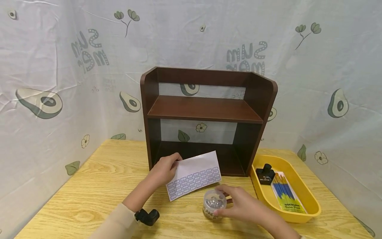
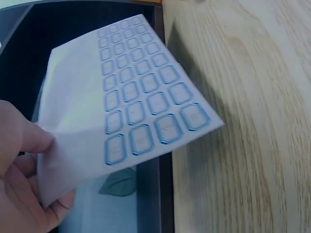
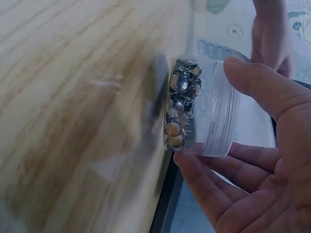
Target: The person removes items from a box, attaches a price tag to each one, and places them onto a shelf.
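Note:
My left hand [image 1: 163, 170] pinches a white sheet of blue-bordered labels [image 1: 195, 174] by its left edge, thumb on the near face. The sheet is raised and tilted in front of the shelf's lower opening. In the left wrist view, rows of labels [image 2: 138, 90] fill one half of the sheet, and the other half is blank. My right hand [image 1: 240, 203] holds a small clear round jar [image 1: 213, 203] by its sides, between thumb and fingers. Silver thumbtacks [image 3: 179, 104] lie in the jar's bottom, which is right at the wooden tabletop in the right wrist view.
A dark brown two-level shelf [image 1: 206, 108] stands at the back of the wooden table [image 1: 119, 172]. To its right, a yellow tray [image 1: 311, 207] holds a black bottle [image 1: 265, 175] and a pack of paintbrushes [image 1: 286, 194]. A patterned curtain [image 1: 191, 33] hangs behind.

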Motion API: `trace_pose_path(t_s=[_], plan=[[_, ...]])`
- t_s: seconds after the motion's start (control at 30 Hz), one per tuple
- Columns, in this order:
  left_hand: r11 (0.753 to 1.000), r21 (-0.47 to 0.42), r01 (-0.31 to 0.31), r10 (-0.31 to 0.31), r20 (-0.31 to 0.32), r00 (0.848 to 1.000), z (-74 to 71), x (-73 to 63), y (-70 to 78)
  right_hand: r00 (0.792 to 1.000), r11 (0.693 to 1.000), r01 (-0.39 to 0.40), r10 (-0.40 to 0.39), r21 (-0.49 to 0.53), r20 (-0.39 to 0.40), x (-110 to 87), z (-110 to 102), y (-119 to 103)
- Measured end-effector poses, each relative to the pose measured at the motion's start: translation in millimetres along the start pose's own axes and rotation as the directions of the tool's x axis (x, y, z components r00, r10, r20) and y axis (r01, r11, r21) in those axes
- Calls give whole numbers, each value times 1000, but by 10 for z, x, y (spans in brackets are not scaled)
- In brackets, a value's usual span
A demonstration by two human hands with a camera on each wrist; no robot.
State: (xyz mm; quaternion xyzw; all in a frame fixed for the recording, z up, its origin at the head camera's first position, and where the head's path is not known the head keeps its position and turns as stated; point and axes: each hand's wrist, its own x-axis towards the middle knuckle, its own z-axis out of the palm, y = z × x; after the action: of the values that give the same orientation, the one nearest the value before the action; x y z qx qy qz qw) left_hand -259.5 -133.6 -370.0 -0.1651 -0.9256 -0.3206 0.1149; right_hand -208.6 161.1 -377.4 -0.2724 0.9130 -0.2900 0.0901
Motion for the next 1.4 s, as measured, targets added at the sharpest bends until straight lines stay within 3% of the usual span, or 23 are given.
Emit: trace_pose_path(t_s=[0.17,0.37,0.6,0.73,0.8,0.83,0.87,0.9,0.93,1.0,1.03,1.07,1.1,1.13,1.23,1.3,1.4], plan=[[997,-43,-65,62,-66,996,-27,31,67,1000,1000,26,-26,10,8,23,55,41],[982,-100,-160,144,-147,978,-31,49,147,1000,999,28,-28,24,13,28,117,59],[969,-173,-178,144,-191,971,-52,63,240,1000,998,18,-19,64,22,13,134,34],[964,-185,-192,156,-190,969,-67,43,292,999,1000,13,-13,16,-48,-10,65,-56],[961,-182,-207,172,-189,967,-80,28,319,989,1000,18,-18,-4,-145,-10,1,-112],[960,-179,-215,181,-190,965,-86,21,336,975,1000,26,-27,-7,-220,-4,-32,-136],[958,-178,-222,189,-187,964,-93,14,355,947,998,54,-56,-17,-317,1,-71,-146],[956,-176,-235,202,-186,962,-99,9,374,903,996,82,-91,-40,-419,6,-111,-151],[953,-175,-247,214,-186,959,-108,9,392,844,992,106,-130,-75,-521,15,-154,-147],[947,-178,-267,234,-183,955,-123,8,429,705,983,130,-186,-133,-684,27,-242,-123],[944,-180,-276,243,-183,953,-125,9,440,654,982,126,-189,-141,-732,24,-277,-105],[941,-185,-284,251,-182,951,-127,7,450,619,982,126,-186,-138,-763,20,-313,-82],[938,-191,-288,255,-178,950,-128,2,459,617,987,115,-159,-111,-771,13,-338,-66],[936,-201,-290,258,-175,950,-126,-5,466,633,991,115,-124,-66,-764,7,-358,-49],[926,-227,-301,269,-162,950,-118,-26,481,720,989,106,-2,107,-694,-10,-391,-19],[919,-243,-310,279,-154,948,-115,-33,489,771,971,98,64,217,-634,-14,-398,-4],[914,-276,-297,259,-165,952,-117,-37,472,802,938,89,132,335,-582,-3,-400,5]])
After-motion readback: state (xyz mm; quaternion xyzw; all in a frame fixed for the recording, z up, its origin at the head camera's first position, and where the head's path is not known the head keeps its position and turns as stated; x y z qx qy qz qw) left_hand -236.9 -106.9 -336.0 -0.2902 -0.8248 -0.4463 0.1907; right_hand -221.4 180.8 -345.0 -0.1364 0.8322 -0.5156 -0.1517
